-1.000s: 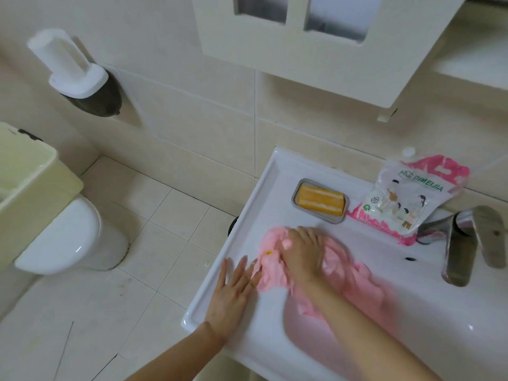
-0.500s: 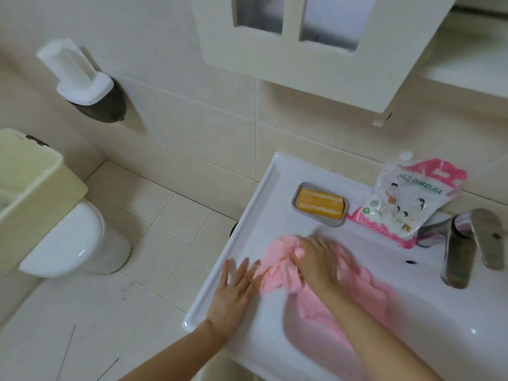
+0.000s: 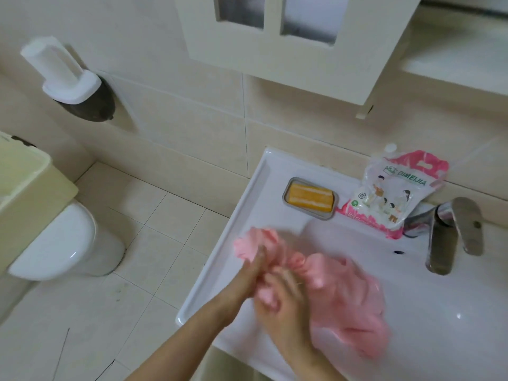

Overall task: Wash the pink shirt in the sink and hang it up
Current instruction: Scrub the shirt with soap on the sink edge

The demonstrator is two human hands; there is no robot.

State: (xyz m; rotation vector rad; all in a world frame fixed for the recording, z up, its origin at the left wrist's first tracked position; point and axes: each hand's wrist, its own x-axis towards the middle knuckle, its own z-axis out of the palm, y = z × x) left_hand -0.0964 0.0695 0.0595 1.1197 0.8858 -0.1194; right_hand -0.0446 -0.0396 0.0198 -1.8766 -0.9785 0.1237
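Beige tiled walls and a pale tiled floor (image 3: 154, 270) surround a white sink (image 3: 247, 193) fixed below a cream wall cabinet (image 3: 288, 50). You stand at the sink's front left corner with both hands on the pink shirt (image 3: 343, 298), which lies bunched on the sink's left ledge and spills to the right, down into the basin. Your left hand (image 3: 247, 273) is seen edge-on against the left end of the bunched cloth; motion blur hides whether its grip is closed on the fabric or only pressing it, so I cannot tell. Your right hand (image 3: 283, 301) sits just beside the left, its grip narrow, fingers curled round a fold of the shirt. On the back ledge a yellow soap bar (image 3: 309, 198) lies in a grey dish (image 3: 310, 215), and just to its right a pink and white detergent pouch (image 3: 390, 196) leans against the wall. A chrome tap (image 3: 450, 232) stands right of the pouch. A white toilet (image 3: 68, 243) is at far left, with a white and dark wall dispenser (image 3: 71, 78) above it.
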